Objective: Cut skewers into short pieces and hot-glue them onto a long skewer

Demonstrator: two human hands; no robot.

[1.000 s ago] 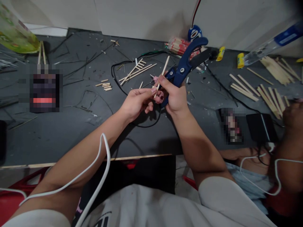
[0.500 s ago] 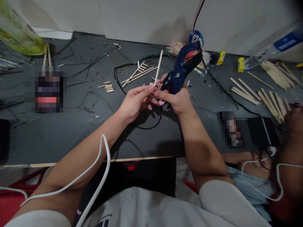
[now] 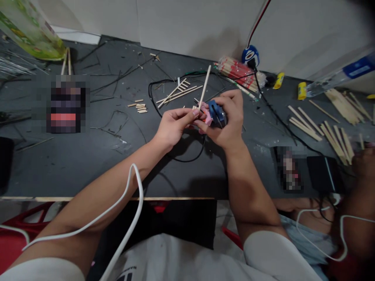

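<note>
My left hand [image 3: 174, 125] pinches a pale wooden stick [image 3: 205, 86] near its lower end, and the stick points up and slightly right. My right hand [image 3: 230, 123] is wrapped round a dark blue hand cutter [image 3: 216, 112], now seen nearly end-on, so its jaws cannot be made out. Something pink [image 3: 208, 118] shows between the two hands, by the fingertips; its kind is unclear. Behind my hands lie long thin sticks [image 3: 178, 95] with short crosspieces. Several short cut stick pieces [image 3: 141, 108] lie to the left of them.
A black cable [image 3: 150, 91] loops under my hands. At the back lies a plastic-wrapped bundle of sticks [image 3: 238, 72]. Flat wooden strips [image 3: 336, 142], a water bottle [image 3: 325, 82] and a black box [image 3: 325, 173] are at right, near another person's hand [image 3: 363, 160]. Wire scraps litter the left.
My right hand has turned the cutter from standing up and leaning right to nearly end-on. The stick stays in my left hand. The whole view has shifted slightly.
</note>
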